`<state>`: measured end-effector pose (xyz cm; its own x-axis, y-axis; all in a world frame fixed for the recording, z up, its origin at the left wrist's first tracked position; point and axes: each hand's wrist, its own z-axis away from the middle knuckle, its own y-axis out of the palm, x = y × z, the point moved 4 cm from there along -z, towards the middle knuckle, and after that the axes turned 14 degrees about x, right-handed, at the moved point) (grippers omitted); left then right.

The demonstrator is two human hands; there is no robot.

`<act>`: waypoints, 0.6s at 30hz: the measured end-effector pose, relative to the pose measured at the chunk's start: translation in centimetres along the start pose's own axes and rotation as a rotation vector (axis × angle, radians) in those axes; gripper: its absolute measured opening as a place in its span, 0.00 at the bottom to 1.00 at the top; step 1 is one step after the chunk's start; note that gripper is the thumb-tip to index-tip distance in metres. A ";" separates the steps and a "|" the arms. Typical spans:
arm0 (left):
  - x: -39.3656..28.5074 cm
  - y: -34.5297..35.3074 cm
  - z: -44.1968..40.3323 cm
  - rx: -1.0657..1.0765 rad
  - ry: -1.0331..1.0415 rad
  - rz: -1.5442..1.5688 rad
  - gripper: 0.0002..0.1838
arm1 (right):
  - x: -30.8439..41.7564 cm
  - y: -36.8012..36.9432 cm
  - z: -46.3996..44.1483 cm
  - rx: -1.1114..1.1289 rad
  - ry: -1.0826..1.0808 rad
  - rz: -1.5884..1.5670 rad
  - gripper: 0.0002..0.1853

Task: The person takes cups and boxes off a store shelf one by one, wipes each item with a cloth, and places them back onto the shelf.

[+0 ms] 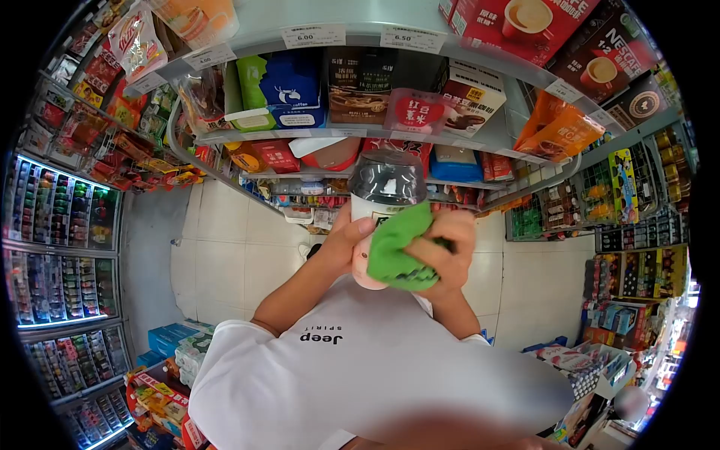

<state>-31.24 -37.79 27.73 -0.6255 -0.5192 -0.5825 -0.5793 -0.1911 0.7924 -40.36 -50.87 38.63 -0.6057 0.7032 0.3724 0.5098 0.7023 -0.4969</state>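
Note:
A plastic cup (386,184) with a dark clear domed lid and a pale, printed lower part is held in front of my chest. My left hand (346,238) wraps round its side, thumb across the front. In my right hand (446,251) a green cloth (397,247) is bunched, pressed against the cup's front and lower side. The cloth hides part of the label and body of the cup. Slight blur softens the right fingers.
A shelf (322,133) with boxed and bagged drinks curves just ahead. Price tags (313,35) line the upper shelf edge. An orange packet (559,127) sticks out on the right. Lit drink coolers (64,240) stand left; packed goods (637,292) fill racks on the right.

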 end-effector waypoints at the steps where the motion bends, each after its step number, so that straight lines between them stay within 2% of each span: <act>1: -0.5 0.2 -0.4 -0.006 0.003 -0.003 0.48 | 0.3 0.4 0.5 0.077 -0.069 -0.032 0.26; 2: -0.8 0.3 -0.6 -0.005 0.003 0.046 0.49 | 0.4 1.1 1.4 0.156 -0.133 -0.066 0.26; 4: -2.0 1.2 -1.0 -0.053 0.057 -0.148 0.49 | 0.2 1.5 1.8 0.276 -0.215 -0.090 0.27; 5: -2.4 1.7 -0.9 -0.086 0.072 -0.242 0.49 | -0.2 0.9 1.3 0.194 -0.150 -0.054 0.26; 7: -2.3 2.3 -0.8 -0.103 0.083 -0.227 0.47 | -0.4 -0.4 -0.5 0.024 -0.025 0.034 0.24; 9: -2.4 2.8 -0.9 -0.100 0.093 -0.215 0.45 | -0.3 -0.4 -0.5 -0.002 0.034 0.012 0.24; 10: -1.7 2.2 -0.7 -0.147 0.085 -0.093 0.46 | -0.4 -0.3 -0.7 -0.017 0.056 0.003 0.24; 13: -2.7 2.1 -0.9 -0.013 0.085 -0.011 0.46 | 0.7 1.8 1.5 0.203 -0.229 -0.076 0.25; 14: -3.1 2.4 -1.0 0.007 0.071 0.006 0.48 | 0.5 2.1 1.8 0.210 -0.303 0.000 0.26; 17: -2.2 1.2 -0.9 0.065 0.091 -0.226 0.48 | -0.5 0.4 0.2 0.043 -0.067 0.009 0.25; 18: -2.0 1.6 -1.0 0.060 0.097 -0.216 0.52 | -0.7 0.3 -0.3 -0.102 0.051 -0.033 0.24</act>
<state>-30.41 -37.87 30.29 -0.4320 -0.5498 -0.7149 -0.7261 -0.2581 0.6373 -39.59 -51.16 38.43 -0.5927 0.6821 0.4284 0.5508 0.7313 -0.4022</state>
